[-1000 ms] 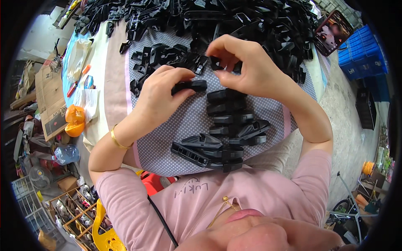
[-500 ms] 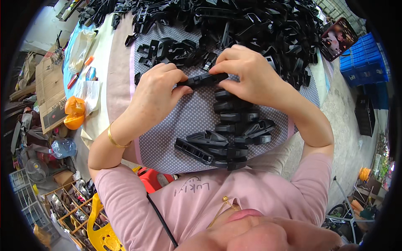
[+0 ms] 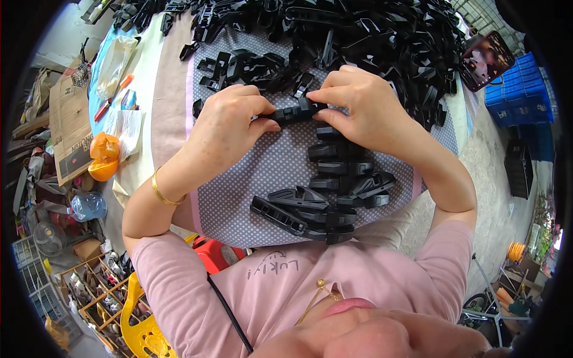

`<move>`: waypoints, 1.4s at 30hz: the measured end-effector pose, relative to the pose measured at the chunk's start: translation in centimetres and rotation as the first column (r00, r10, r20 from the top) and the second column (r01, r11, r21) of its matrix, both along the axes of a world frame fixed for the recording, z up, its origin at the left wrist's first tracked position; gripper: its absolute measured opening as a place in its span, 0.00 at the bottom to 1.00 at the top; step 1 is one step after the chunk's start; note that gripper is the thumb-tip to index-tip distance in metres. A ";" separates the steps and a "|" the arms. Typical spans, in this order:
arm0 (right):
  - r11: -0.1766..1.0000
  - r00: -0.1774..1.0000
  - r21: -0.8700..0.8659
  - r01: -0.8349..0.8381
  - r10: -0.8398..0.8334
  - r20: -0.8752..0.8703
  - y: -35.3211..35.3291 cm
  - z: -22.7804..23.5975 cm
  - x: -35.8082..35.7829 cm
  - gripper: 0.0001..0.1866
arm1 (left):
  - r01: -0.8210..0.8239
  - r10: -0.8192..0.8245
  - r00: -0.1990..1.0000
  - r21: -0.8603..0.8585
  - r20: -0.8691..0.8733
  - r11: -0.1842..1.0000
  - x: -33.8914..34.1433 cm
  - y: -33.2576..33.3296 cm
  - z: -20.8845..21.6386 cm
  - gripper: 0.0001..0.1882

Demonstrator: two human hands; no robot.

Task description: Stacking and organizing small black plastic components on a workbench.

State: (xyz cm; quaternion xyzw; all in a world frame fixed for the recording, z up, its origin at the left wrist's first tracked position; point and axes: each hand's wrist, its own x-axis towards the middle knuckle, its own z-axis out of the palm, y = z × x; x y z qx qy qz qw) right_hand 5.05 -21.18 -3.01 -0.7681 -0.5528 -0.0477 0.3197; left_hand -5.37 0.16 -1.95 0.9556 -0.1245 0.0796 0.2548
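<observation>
Both hands grip one long black plastic part [image 3: 296, 111] above a dotted cloth [image 3: 250, 191] on the table. My left hand [image 3: 230, 128] pinches its left end and my right hand [image 3: 358, 110] pinches its right end. Below the hands lies a row of finished black parts [image 3: 334, 179], stacked toward my body. A large heap of loose black parts [image 3: 358, 30] covers the far side of the table, with a smaller cluster of parts [image 3: 245, 65] just beyond my left hand.
A phone [image 3: 483, 59] leans at the far right beside a blue crate [image 3: 516, 95]. An orange object [image 3: 104, 155], papers and a plastic bag lie on the table's left. A cardboard box [image 3: 68, 119], shelves and a yellow stool [image 3: 140, 322] stand on the floor to the left.
Both hands have lifted the part away from the stack and now hold it end to end, a little farther up the cloth.
</observation>
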 end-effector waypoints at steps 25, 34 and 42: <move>0.981 0.808 0.106 0.160 -0.192 0.557 0.7 -0.1 3.1 0.14 | 0.249 -0.254 0.967 -0.161 -0.011 0.955 0.9 -1.7 -0.7 0.10; 0.889 0.896 0.431 0.155 0.057 -0.440 1.1 1.4 0.5 0.11 | 0.028 0.058 0.925 -0.219 0.376 0.975 1.3 -1.7 -0.7 0.25; 0.995 0.995 0.090 -0.037 0.028 0.099 2.2 -1.6 1.7 0.15 | 0.025 -0.017 0.999 -0.182 0.046 0.983 -0.4 -0.9 -0.2 0.13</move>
